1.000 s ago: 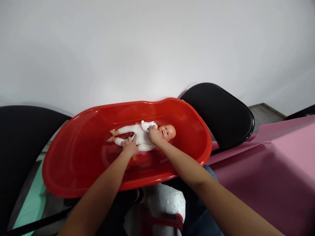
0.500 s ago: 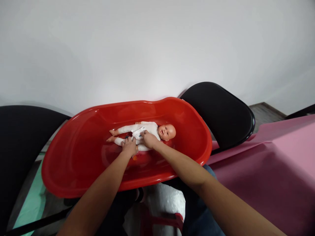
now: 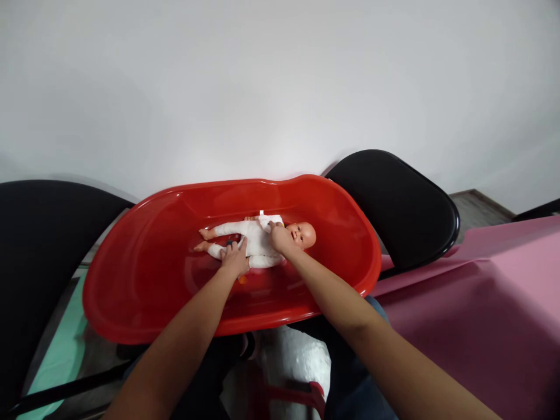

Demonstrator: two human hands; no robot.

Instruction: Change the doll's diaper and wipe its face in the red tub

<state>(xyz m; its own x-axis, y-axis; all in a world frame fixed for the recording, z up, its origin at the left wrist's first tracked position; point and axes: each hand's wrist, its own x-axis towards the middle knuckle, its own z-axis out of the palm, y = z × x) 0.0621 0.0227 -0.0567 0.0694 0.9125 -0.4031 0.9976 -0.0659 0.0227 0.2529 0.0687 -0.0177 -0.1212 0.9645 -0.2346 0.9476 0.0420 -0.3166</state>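
Observation:
A baby doll (image 3: 258,240) in white clothing lies on its back in a red baby bathtub (image 3: 140,262), its bald head to the right and its bare feet to the left. My left hand (image 3: 235,258) grips the doll at the hip and upper leg on the near side, thumb and fingers apart around it. Up at the doll's chest, just below the chin, my right hand (image 3: 280,238) is closed on a small white cloth (image 3: 265,220) with a pale tag at its edge. Its fingertips are partly hidden.
Black chairs stand left (image 3: 48,245) and right (image 3: 394,204) of the tub, against a white wall (image 3: 262,87). Pink sheeting (image 3: 490,303) spreads at the right. A small orange thing (image 3: 242,280) shows beside the doll. A red stool (image 3: 297,396) is below.
My right hand has moved with the white cloth from the doll's belly up to its chest, near the chin. My left hand stays at the doll's hip. The view has shifted slightly.

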